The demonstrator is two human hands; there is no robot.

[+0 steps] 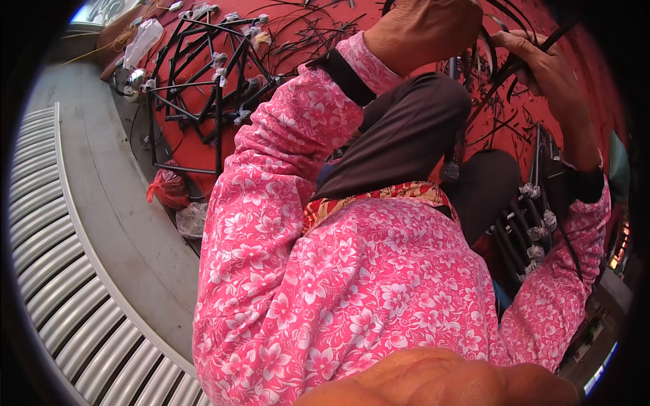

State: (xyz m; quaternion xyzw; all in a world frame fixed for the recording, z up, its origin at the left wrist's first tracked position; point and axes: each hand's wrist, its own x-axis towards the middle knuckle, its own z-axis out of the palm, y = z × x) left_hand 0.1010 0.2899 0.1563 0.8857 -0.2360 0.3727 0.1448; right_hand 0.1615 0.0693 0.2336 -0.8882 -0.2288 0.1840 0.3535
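My left hand (426, 34) is closed in a fist near the top edge, above my raised knee. To its right, my right hand (538, 61) has its fingers curled, with the thumb pointing toward the left hand. Long, thin black strips (502, 76) loop and cross between the two hands and pass through the right one. A strip end also shows beside the left fist, whose inner side is hidden from view. Behind the strips, close to my knee, stands a dark upright rod (452, 145) with a wrapped lower end.
A black rod frame (218, 115) with wrapped joints stands left on the red floor covering (298, 40), among scattered strip scraps (318, 37). Nearby lies a red plastic bag (169, 189). More rods with wrapped ends (531, 233) lie right. A grey ledge (101, 162) and metal slats (64, 271) run left.
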